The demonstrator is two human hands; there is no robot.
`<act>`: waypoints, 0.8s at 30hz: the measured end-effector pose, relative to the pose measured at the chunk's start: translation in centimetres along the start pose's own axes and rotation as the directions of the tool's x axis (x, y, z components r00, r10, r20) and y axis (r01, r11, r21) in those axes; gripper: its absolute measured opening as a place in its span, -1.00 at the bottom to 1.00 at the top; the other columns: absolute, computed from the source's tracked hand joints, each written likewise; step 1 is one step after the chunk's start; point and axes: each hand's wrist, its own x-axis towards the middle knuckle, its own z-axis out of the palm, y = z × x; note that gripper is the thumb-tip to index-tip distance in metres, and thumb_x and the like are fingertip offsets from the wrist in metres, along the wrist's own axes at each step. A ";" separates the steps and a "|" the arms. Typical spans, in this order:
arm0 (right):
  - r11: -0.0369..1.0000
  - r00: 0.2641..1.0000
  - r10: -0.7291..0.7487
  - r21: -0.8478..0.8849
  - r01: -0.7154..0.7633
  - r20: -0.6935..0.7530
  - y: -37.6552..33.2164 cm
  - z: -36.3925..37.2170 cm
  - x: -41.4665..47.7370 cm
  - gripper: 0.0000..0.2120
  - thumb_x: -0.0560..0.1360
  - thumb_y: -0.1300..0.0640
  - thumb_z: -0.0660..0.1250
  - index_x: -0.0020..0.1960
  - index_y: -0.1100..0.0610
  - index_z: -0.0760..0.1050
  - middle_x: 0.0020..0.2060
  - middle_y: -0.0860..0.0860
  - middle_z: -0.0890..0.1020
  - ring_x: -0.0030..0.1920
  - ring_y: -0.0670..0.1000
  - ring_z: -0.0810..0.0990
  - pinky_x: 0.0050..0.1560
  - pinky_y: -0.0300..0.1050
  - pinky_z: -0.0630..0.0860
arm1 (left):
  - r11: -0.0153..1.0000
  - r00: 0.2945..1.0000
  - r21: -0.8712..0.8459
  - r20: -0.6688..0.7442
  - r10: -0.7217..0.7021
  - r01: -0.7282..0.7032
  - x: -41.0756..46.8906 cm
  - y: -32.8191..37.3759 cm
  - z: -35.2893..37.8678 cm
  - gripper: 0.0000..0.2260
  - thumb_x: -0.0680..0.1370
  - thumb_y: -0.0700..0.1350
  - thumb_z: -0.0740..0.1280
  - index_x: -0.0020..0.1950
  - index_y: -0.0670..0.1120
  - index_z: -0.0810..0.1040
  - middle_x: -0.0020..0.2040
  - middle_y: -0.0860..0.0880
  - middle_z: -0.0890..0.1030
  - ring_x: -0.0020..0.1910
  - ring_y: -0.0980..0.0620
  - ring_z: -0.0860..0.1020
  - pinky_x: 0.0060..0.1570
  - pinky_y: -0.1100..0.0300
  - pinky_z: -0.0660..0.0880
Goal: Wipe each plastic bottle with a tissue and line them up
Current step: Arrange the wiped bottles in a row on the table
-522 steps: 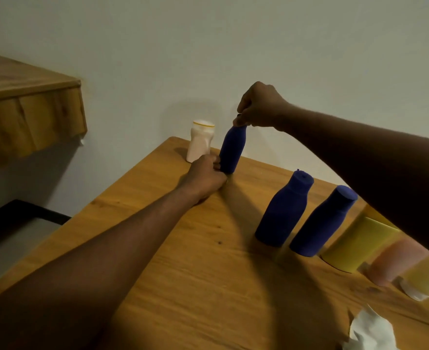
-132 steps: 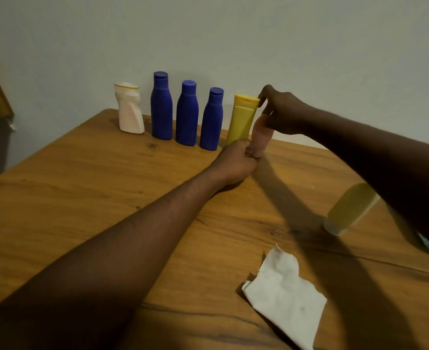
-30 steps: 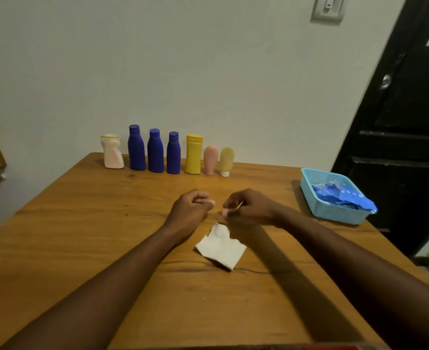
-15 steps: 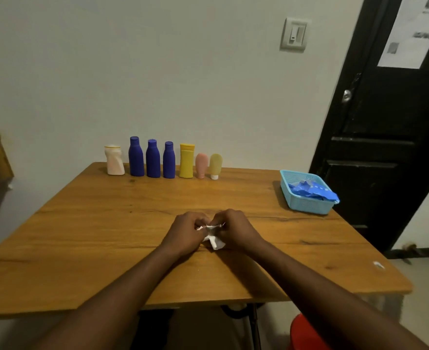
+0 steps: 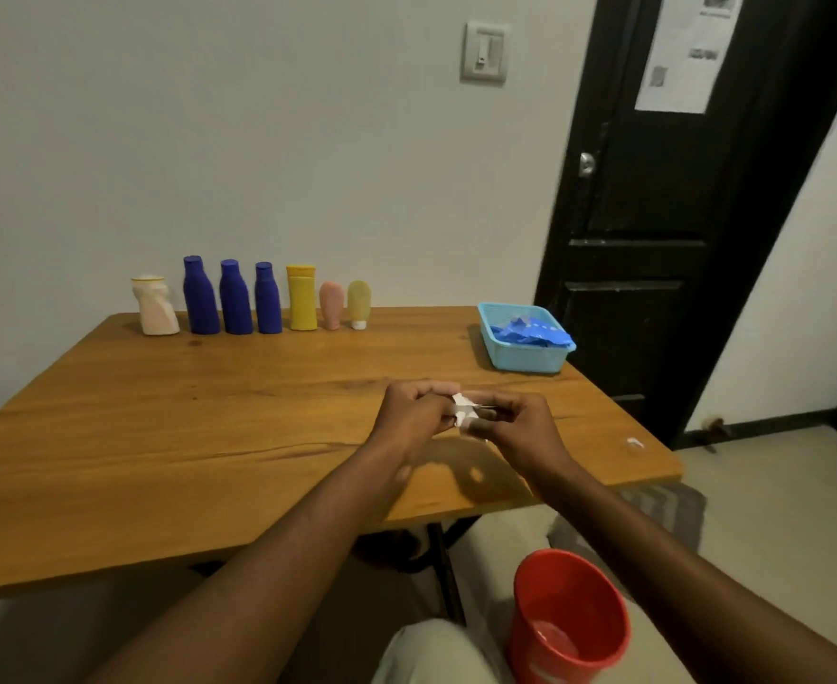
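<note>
Seven bottles (image 5: 236,298) stand upright in a row along the far edge of the table (image 5: 160,436), toward its left corner. Left hand (image 5: 409,414) and right hand (image 5: 517,427) both pinch a scrunched white tissue (image 5: 461,409) near the front edge.

a single wide-angle view from the person's head, looking forward and down across the wooden table (image 5: 184,427) toward the wall (image 5: 283,140). nearest the lens are the forearms (image 5: 268,560), running up from the bottom edge to the left hand (image 5: 411,412) and right hand (image 5: 517,427), which meet on the tissue (image 5: 461,412) near the view's centre. the row of bottles (image 5: 236,301) sits far off at the table's back edge, the door (image 5: 653,214) at the right, the red bucket (image 5: 569,619) at the very bottom
</note>
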 end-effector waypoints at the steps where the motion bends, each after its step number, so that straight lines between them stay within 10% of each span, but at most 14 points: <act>1: 1.000 1.000 0.005 -0.029 -0.006 -0.029 0.2 -1.0 -0.8 -0.73 0.45 0.37 0.47 0.11 0.16 0.69 -0.07 0.02 0.76 0.00 0.02 0.72 0.04 -0.10 0.66 | 1.000 0.999 -0.002 0.042 -0.008 0.008 -0.7 -0.1 1.0 -0.75 0.48 -0.40 0.36 -0.01 -0.13 0.74 -0.05 -0.12 0.74 -0.03 -0.03 0.72 0.07 0.12 0.67; 6: 0.998 0.991 0.039 -0.052 -0.046 -0.130 2.1 -5.7 -5.0 -0.81 0.45 0.39 0.47 0.04 0.25 0.67 -0.11 0.12 0.75 -0.05 0.14 0.74 0.00 0.04 0.68 | 0.995 0.980 0.100 0.197 -0.034 0.014 -3.5 -2.3 5.3 -0.76 0.48 -0.35 0.45 0.04 -0.07 0.74 -0.02 -0.08 0.75 -0.12 0.04 0.68 -0.13 0.20 0.63; 13: 0.990 0.961 0.014 -0.128 -0.052 -0.276 5.5 -8.9 -9.9 -0.88 0.44 0.32 0.51 -0.05 0.30 0.62 -0.17 0.16 0.72 -0.13 0.10 0.73 -0.06 0.07 0.68 | 0.967 0.951 0.216 0.302 0.068 -0.137 -5.7 -6.4 9.4 -0.80 0.49 -0.23 0.50 0.06 0.01 0.72 0.15 -0.04 0.69 0.16 0.04 0.64 0.22 0.10 0.58; 24: 0.969 0.938 0.089 -0.189 -0.160 -0.334 13.6 -11.9 -14.0 -0.92 0.44 0.24 0.53 -0.08 0.17 0.67 -0.18 0.06 0.73 -0.15 0.04 0.73 -0.07 0.01 0.67 | 0.915 0.918 0.392 0.390 -0.073 -0.094 -5.9 -14.2 13.6 -0.81 0.47 -0.11 0.53 0.07 -0.01 0.73 0.09 0.02 0.69 0.10 0.02 0.64 0.15 -0.02 0.62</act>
